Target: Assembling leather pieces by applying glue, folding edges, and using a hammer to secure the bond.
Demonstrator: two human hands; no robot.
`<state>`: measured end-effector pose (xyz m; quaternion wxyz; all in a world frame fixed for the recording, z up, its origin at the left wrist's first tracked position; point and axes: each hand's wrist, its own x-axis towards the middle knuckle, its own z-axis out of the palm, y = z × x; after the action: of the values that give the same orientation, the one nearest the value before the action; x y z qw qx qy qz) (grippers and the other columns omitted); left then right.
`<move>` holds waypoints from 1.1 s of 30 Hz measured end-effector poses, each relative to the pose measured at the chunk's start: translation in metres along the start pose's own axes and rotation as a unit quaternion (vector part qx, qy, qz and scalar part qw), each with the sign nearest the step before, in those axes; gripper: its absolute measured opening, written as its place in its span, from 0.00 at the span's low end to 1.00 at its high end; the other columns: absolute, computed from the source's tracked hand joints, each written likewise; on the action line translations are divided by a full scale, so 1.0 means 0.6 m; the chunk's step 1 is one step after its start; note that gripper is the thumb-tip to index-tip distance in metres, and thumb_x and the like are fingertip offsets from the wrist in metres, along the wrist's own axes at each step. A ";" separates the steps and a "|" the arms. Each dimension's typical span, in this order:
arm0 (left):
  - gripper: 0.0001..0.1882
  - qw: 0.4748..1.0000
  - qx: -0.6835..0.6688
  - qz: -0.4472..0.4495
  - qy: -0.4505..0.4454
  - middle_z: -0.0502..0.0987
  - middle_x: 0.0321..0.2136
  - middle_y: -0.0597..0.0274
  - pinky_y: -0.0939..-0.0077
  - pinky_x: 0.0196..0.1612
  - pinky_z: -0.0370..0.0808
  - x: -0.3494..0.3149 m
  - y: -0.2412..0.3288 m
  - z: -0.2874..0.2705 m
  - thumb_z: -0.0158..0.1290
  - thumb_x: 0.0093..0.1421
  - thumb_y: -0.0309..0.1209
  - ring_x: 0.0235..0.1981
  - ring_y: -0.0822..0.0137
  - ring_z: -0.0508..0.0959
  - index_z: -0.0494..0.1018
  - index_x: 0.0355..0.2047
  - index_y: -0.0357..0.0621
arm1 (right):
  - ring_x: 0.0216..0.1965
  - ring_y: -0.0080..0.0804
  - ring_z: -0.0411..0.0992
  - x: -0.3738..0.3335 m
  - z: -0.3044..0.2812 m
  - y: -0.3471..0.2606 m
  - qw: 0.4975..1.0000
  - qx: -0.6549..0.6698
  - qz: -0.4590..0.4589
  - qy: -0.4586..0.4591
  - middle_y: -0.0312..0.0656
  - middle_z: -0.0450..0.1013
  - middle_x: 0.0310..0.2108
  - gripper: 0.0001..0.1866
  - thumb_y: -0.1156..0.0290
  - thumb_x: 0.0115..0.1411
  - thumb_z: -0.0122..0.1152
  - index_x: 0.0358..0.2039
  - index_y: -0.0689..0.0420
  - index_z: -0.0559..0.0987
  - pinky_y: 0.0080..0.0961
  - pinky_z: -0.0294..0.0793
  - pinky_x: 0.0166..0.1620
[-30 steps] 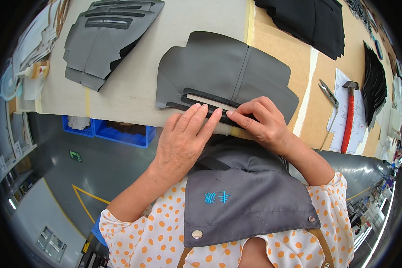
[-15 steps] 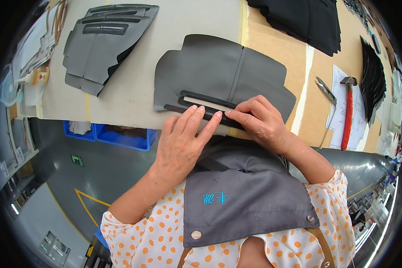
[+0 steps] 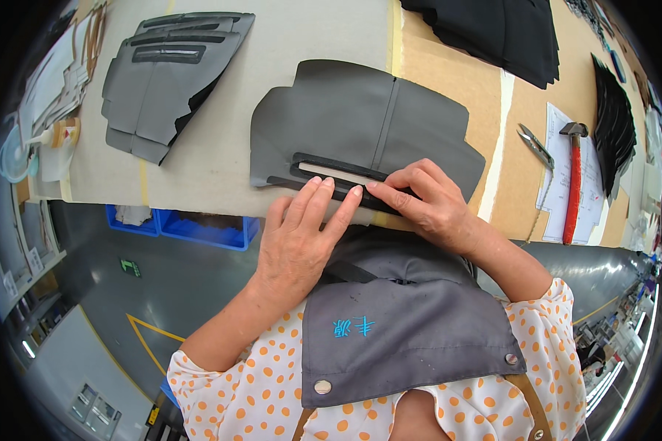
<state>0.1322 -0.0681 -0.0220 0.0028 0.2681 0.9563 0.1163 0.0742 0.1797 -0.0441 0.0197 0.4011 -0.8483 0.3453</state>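
A dark grey sheet panel (image 3: 338,110) with a long slot lies flat at the table's front edge. Black strips (image 3: 324,159) border the slot, and pale material shows through it. The spread fingers of my left hand (image 3: 296,239) rest on the slot's near edge, fingertips pressing down. Close beside them, my right hand (image 3: 435,207) has its fingers curled together, thumb and forefinger closed at the slot's near right end. Part of the panel and its black strip is hidden under the hands.
Stacked grey slotted panels (image 3: 154,92) lie at the far left; black pieces (image 3: 496,37) are piled at the far right. Snips (image 3: 537,149) and a red-handled hammer (image 3: 572,184) rest by a paper sheet. A glue bottle (image 3: 62,134) stands left. Blue bins (image 3: 232,239) sit below the table edge.
The view has shifted slightly. Both hands stay at the slot's near edge, the right fingertips a little further left along it.
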 end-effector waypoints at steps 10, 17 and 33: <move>0.31 1.000 -0.004 0.015 0.014 0.73 0.56 0.54 0.62 0.55 0.68 0.002 -0.004 0.001 0.58 0.59 0.28 0.61 0.59 0.72 0.72 0.64 0.53 | 0.40 0.37 0.72 -0.001 -0.002 0.005 0.996 -0.051 -0.067 -0.004 0.40 0.73 0.41 0.23 0.75 0.51 0.67 0.50 0.61 0.82 0.34 0.75 0.44; 0.32 1.000 0.010 0.004 -0.007 0.71 0.58 0.54 0.61 0.56 0.67 0.002 0.002 -0.001 0.57 0.59 0.26 0.63 0.59 0.69 0.71 0.65 0.55 | 0.38 0.36 0.72 -0.001 0.002 0.005 0.998 -0.032 -0.044 0.010 0.40 0.74 0.40 0.23 0.78 0.49 0.68 0.49 0.61 0.82 0.31 0.76 0.41; 0.32 0.999 0.032 0.012 -0.001 0.71 0.57 0.54 0.61 0.55 0.67 0.003 0.003 0.001 0.58 0.58 0.27 0.62 0.60 0.69 0.71 0.65 0.55 | 0.37 0.35 0.72 -0.015 -0.005 -0.002 1.000 -0.002 0.015 0.001 0.39 0.73 0.38 0.23 0.81 0.51 0.67 0.50 0.55 0.83 0.29 0.77 0.38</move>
<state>0.1313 -0.0655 -0.0221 -0.0067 0.2799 0.9562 0.0855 0.0805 0.1867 -0.0440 0.0159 0.3879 -0.8548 0.3443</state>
